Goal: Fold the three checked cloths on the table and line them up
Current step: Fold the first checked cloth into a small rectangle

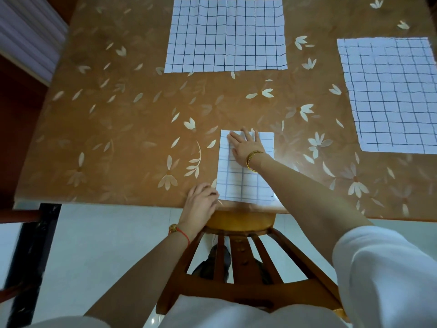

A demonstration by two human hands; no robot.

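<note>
While table (118,129) holds three cloths, only one folded. Far cloth (225,35) flat, top middle. Right cloth (390,95) flat, nearer right hand. Folded cloth (243,181) at near edge, long way pointing away from person. Right hand (246,145) flat on far end, fingers spread. Left hand (201,197) at near left corner, fingers curled, maybe pinching edge, cannot tell.

Table (118,129): brown floral cover. Three checked cloths directly on it. Folded cloth (238,183) at lower centre near the front edge, flat cloth (225,34) at top centre, second flat cloth (392,95) at right edge, all apart.
</note>
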